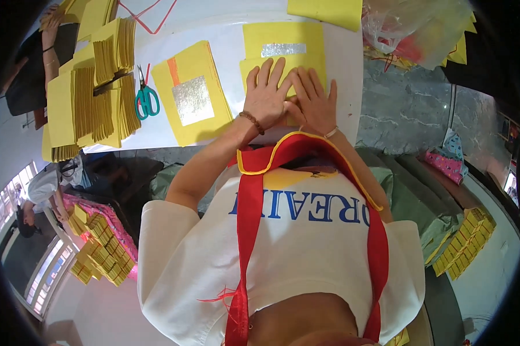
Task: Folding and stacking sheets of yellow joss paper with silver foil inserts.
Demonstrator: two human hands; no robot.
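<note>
On the white table, a yellow joss paper sheet (315, 40) with a silver foil patch (283, 49) lies in front of me, its near part folded up toward the foil. My left hand (266, 95) rests flat on the folded part, fingers spread and pointing away from me. Close beside it, my right hand (314, 104) presses on the same paper with its fingers stretched out. The two hands touch or overlap near the thumbs, and they hide the near edge of the paper. To their left lies a pile of yellow sheets (176, 124) with a silver square and orange strip on top.
Teal-handled scissors (147, 102) lie left of the pile, beside tall stacks of yellow paper (64, 106). A clear plastic bag (410, 26) sits at the far right. Another person's hand (51, 26) shows at the far left. Yellow bundles (465, 242) stand low on the right.
</note>
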